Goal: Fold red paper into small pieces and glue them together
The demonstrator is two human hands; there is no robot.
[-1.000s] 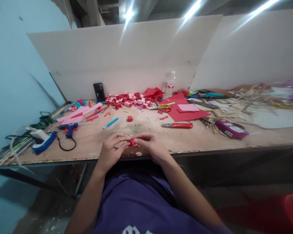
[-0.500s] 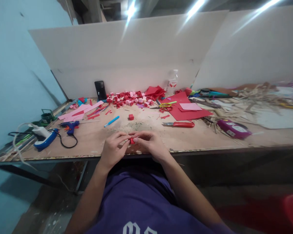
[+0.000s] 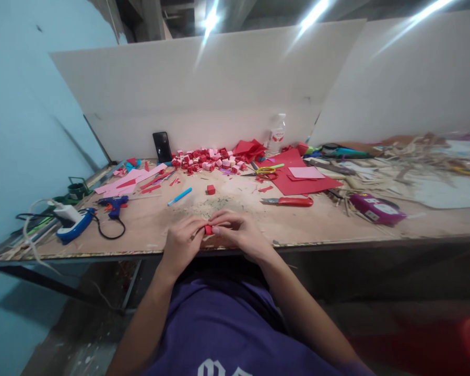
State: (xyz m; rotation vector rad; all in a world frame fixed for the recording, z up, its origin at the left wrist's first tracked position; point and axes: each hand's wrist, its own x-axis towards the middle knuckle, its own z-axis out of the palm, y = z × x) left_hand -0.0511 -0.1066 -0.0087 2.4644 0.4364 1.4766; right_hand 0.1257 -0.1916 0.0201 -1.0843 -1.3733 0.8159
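Head camera: left hand [image 3: 181, 239] and right hand [image 3: 243, 234] partly hide the red piece [image 3: 208, 230] their grip pinches, its shape unclear

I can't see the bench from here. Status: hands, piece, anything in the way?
Left hand, right hand: both pinching small red piece. Piece partly covered. Red cube beyond hands; nothing seen in the way.

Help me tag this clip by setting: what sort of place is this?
Probably a craft workshop. The long, flat, light-brown worktable bears a heap of small red and pink cubes, apparently paper, a blue pistol-shaped plastic glue gun, and a red-handled cutter with a metal blade.
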